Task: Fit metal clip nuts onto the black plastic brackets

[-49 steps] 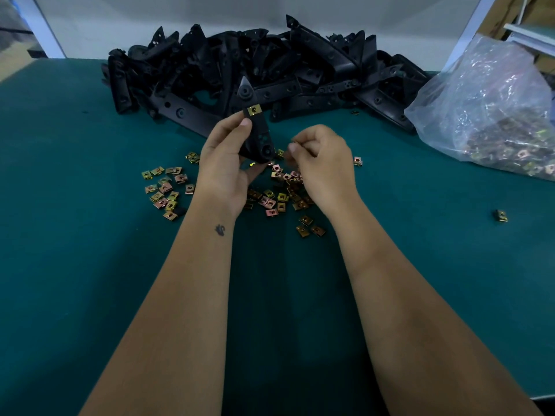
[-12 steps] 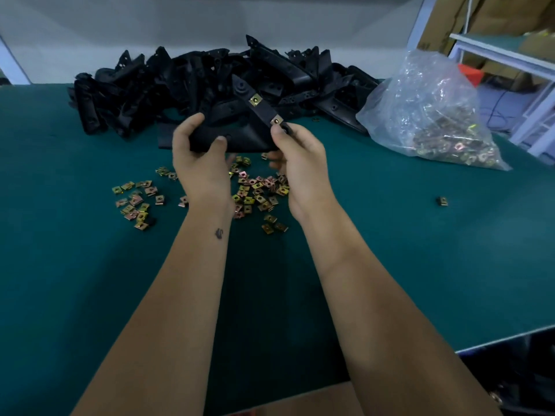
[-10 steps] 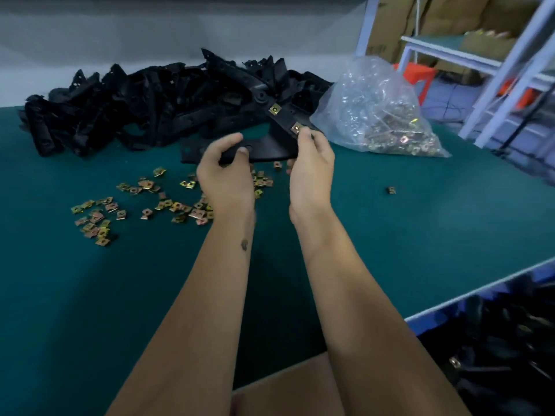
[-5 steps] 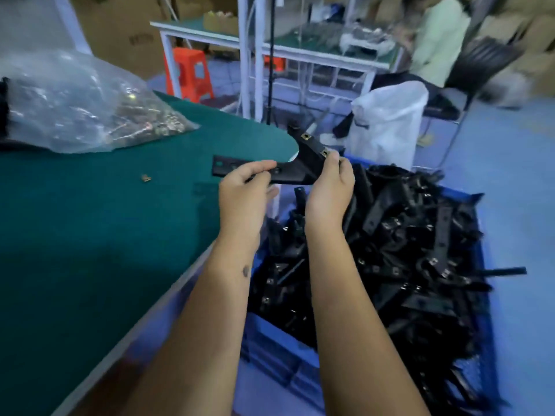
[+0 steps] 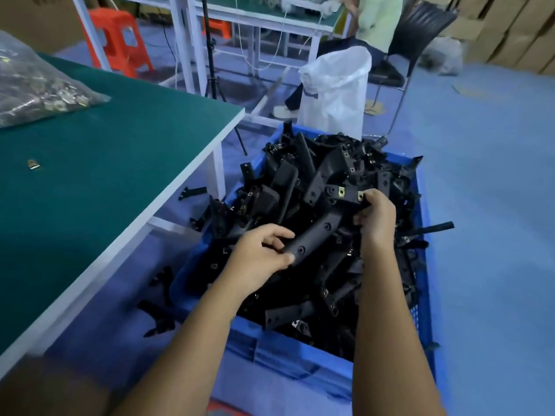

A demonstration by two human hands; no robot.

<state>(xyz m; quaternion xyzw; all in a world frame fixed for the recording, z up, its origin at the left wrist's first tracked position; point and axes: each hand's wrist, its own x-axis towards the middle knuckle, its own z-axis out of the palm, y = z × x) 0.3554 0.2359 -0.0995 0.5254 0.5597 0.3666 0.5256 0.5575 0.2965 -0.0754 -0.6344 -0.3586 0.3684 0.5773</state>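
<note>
Forearms reach forward and down from the near edge of the view toward a blue crate (image 5: 330,367) on the floor beside the table. The left hand (image 5: 258,259) grips the near end of a black bracket (image 5: 318,235), thumb and fingers curled round its narrow arm. The right hand (image 5: 375,217) holds the far, wider end, fingers clamped over the edge. Two clip nuts are seated on that end: one (image 5: 341,191) sits clear of the hand and the second (image 5: 361,195) is just beside the right fingertips.

Change: about a second ago the bracket was held above the green table (image 5: 105,163) over the loose clips, with the right hand at the second clip. The view has since swung to the right, and the bracket is now low over the pile of brackets (image 5: 300,181) in the crate, touching or nearly touching it. Many brackets in that pile also carry clips.

Judgement: this bracket is complete and is being deposited with the finished parts. The next cycle requires a bare bracket and fresh clips from the table. One stray clip (image 5: 33,164) lies on the green surface, and further back a clear bag (image 5: 36,85) holds more.
</note>
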